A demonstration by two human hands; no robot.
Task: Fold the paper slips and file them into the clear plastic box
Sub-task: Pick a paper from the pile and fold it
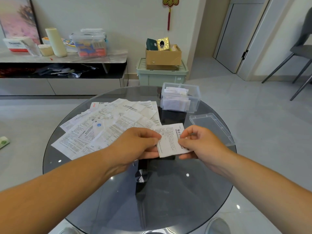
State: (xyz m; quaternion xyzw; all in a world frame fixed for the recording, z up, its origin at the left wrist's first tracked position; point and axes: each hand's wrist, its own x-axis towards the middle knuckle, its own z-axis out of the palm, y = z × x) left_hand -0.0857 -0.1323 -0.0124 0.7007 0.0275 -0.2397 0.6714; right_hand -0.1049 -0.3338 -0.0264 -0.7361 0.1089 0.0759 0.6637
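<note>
In the head view, the left hand (136,142) and right hand (200,142) each pinch an edge of one paper slip (168,141) above the glass table (118,191). The clear plastic box (180,98), open and partly filled, stands beyond. Matching the slip's edges before creasing should help it stand neatly among the others.

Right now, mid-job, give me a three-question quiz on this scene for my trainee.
1. True or false: the clear plastic box already holds filed slips.
2. Of the left hand and the right hand, which pinches the held slip? A left only, B right only, C both.
3. Fill in: the lid lies on the glass table to the ____ of the held slip.
Key: 1 true; 2 C; 3 right.
</note>
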